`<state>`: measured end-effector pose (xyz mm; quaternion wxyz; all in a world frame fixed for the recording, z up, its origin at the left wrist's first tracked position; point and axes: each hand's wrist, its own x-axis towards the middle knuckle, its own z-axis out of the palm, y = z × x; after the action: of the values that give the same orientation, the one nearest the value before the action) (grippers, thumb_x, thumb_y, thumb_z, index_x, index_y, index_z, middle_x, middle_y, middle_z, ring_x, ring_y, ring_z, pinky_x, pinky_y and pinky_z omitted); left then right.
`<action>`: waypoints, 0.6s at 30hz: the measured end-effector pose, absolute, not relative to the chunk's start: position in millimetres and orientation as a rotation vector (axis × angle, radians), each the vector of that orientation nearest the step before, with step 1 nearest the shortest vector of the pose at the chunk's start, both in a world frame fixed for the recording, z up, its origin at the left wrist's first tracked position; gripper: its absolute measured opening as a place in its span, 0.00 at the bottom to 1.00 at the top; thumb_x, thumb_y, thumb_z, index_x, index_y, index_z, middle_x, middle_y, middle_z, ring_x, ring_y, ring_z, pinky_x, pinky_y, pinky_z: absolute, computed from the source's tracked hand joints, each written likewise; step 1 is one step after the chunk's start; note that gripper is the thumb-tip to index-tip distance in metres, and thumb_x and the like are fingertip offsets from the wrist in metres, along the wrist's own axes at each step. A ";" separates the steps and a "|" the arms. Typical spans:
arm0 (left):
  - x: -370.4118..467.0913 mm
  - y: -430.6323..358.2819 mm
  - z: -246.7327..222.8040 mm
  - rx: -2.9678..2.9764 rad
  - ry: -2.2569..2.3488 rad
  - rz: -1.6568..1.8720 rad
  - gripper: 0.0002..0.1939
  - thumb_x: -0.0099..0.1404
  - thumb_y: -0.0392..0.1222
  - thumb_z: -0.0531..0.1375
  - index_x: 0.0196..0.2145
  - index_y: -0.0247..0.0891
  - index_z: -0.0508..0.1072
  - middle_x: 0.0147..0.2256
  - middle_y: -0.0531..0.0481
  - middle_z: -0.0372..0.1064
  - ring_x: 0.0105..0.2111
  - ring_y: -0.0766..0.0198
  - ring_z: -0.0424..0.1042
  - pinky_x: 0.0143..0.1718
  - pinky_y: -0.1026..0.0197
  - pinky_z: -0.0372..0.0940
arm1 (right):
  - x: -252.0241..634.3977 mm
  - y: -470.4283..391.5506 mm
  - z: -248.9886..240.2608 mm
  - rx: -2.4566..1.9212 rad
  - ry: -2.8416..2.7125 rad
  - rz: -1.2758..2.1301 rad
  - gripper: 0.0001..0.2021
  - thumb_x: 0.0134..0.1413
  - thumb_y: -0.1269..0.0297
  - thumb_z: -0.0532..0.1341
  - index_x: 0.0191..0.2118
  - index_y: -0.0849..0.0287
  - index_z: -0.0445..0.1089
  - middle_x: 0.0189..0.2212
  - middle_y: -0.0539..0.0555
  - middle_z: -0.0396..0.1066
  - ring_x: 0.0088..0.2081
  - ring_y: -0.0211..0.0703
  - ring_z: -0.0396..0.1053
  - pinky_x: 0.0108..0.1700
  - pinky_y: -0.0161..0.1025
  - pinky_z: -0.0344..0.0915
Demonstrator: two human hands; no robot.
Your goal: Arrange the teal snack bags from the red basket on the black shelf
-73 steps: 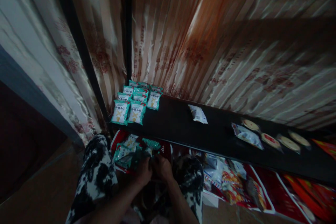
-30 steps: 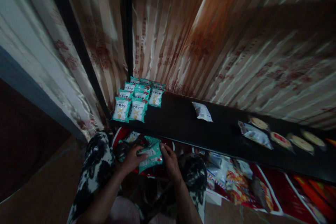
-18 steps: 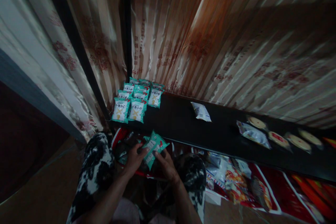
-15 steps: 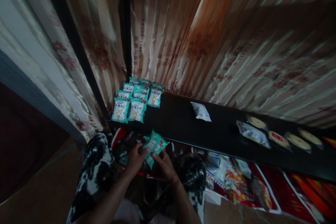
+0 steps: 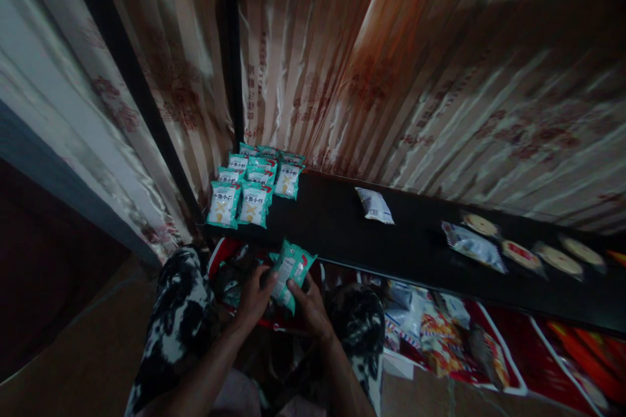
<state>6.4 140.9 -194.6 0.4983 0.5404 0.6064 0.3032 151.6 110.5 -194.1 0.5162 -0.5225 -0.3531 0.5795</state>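
Between my two hands is a teal snack bag (image 5: 293,267), held up over a red basket (image 5: 218,257) between my knees. My left hand (image 5: 257,296) grips the bag's left side, thumb on its face. On the other side my right hand (image 5: 310,305) pinches its lower right edge with the thumb in front. More dark and teal packets (image 5: 232,287) lie inside the basket, partly hidden by my arms. Rows of matching teal snack bags (image 5: 253,203) stand at the left end of the black shelf (image 5: 327,215).
A white packet (image 5: 374,206) lies mid-shelf. Farther right are a silvery packet (image 5: 473,246) and several round wrapped items (image 5: 522,256). Below the shelf, a red bin (image 5: 513,374) holds mixed snack packs. Curtains (image 5: 313,71) hang behind, and a black post (image 5: 233,58) rises at the left corner.
The held snack bag has turned slightly between my hands and stands a little more upright. Both hands stay in nearly the same place. The shelf items have not moved.
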 end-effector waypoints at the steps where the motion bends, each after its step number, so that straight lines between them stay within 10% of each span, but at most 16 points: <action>1: 7.4 140.2 -193.8 1.329 1.459 0.745 0.24 0.60 0.55 0.51 0.47 0.36 0.67 0.44 0.44 0.72 0.44 0.57 0.71 0.45 0.58 0.63 | 151.3 110.8 -193.3 -1.237 -0.821 1.398 0.29 0.44 0.49 0.65 0.50 0.59 0.65 0.42 0.57 0.74 0.42 0.51 0.72 0.46 0.46 0.66; 18: 19.2 133.7 -188.0 1.677 1.479 0.870 0.19 0.65 0.46 0.46 0.49 0.37 0.66 0.49 0.42 0.68 0.51 0.58 0.66 0.53 0.55 0.60 | 151.6 112.4 -192.4 -1.181 -0.734 1.358 0.29 0.45 0.49 0.63 0.51 0.58 0.66 0.41 0.55 0.74 0.43 0.52 0.70 0.45 0.43 0.65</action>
<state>19.2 133.7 -188.0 0.3629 0.6513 0.5745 0.3378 151.6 112.4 -192.4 0.5638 -0.5017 -0.3120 0.5771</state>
